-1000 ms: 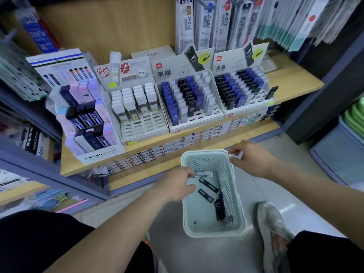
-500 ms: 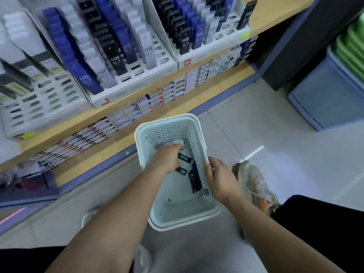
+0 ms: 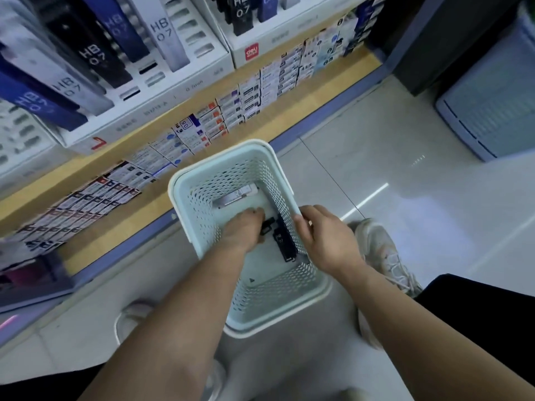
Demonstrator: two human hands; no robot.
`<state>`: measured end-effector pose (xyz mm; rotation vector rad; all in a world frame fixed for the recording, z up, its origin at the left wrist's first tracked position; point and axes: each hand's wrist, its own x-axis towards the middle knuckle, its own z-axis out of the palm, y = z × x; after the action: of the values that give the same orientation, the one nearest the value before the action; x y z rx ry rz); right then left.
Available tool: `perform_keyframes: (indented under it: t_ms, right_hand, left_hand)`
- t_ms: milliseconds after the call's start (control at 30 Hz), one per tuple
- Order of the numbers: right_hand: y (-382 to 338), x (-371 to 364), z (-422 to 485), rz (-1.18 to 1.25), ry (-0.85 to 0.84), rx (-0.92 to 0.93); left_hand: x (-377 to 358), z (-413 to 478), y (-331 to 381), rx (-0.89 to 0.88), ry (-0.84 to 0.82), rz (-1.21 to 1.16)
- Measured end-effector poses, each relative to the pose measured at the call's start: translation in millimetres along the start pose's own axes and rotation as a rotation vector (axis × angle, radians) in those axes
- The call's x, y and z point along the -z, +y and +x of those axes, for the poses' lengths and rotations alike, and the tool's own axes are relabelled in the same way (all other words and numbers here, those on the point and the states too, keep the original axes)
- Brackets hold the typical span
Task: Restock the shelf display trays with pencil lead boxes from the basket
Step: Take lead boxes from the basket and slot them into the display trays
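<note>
Basket (image 3: 228, 151): we see pale mint plastic, rectangular with rounded corners, a smooth thick rim and walls pierced with rows of small holes; it stands on the floor (image 3: 390, 157) just in front of the shelf (image 3: 162, 195).
Lead boxes: a slim black box (image 3: 283, 241) marked HB 07 lies along the basket's right wall, and a pale grey box (image 3: 236, 195) lies at the far end.
Left hand (image 3: 243, 230): down inside the basket, fingers curled beside the black box; we cannot tell what its grip holds.
Right hand (image 3: 327, 235): grip closed over the basket's right rim.
Display trays (image 3: 179, 91): white card, slotted, holding upright blue, black and white boxes.
Shelf: light wood, blue-edged.
Change: half a second ago the left hand covered the pale box; a second ago the right hand held the far corner.
</note>
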<state>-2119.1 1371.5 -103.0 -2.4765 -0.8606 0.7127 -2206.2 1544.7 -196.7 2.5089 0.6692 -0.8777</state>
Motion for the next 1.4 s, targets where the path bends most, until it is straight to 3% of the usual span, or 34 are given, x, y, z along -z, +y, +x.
perform_keyframes:
  t_ms: [233, 600, 867, 1167, 1400]
  right_hand:
    - [0, 0, 1, 0.035, -0.043, -0.003]
    - [-2, -2, 1, 0.04, -0.052, -0.018]
    - [1, -5, 3, 0.057, -0.051, -0.013]
    - [3, -7, 5, 0.067, -0.051, -0.005]
    - [1, -12, 8, 0.041, -0.105, -0.009]
  left_hand:
    - [6, -1, 1, 0.098, 0.031, -0.157]
    - [27, 6, -1, 0.358, 0.229, -0.456]
    - [12, 16, -11, 0.288, 0.451, -0.221]
    - [8, 12, -15, 0.243, 0.41, -0.165]
    - [5, 0, -16, 0.309, 0.499, -0.178]
